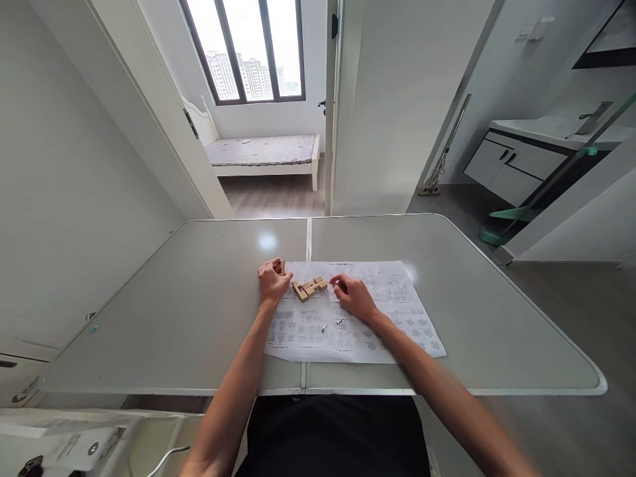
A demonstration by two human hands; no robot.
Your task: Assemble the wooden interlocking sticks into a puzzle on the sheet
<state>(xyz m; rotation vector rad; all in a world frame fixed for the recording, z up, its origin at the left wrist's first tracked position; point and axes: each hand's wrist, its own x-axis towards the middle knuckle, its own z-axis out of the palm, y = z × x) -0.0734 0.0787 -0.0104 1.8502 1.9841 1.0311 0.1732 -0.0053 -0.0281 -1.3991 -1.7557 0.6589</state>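
A printed instruction sheet (392,311) lies flat on the grey folding table (173,318). On its upper left part sits a small cluster of wooden puzzle pieces (309,287). My left hand (272,281) rests just left of the cluster, fingers curled round a small wooden block (281,267) that sticks out at the top. My right hand (354,295) rests on the sheet just right of the cluster, fingers curled and pinched together; what they hold, if anything, is hidden.
The table has a seam down its middle and rounded far corners. Beyond it are an open doorway to a room with a bed (263,154) and window, a white door (397,106), and a bathroom vanity (527,159) with a green mop (501,225) at right.
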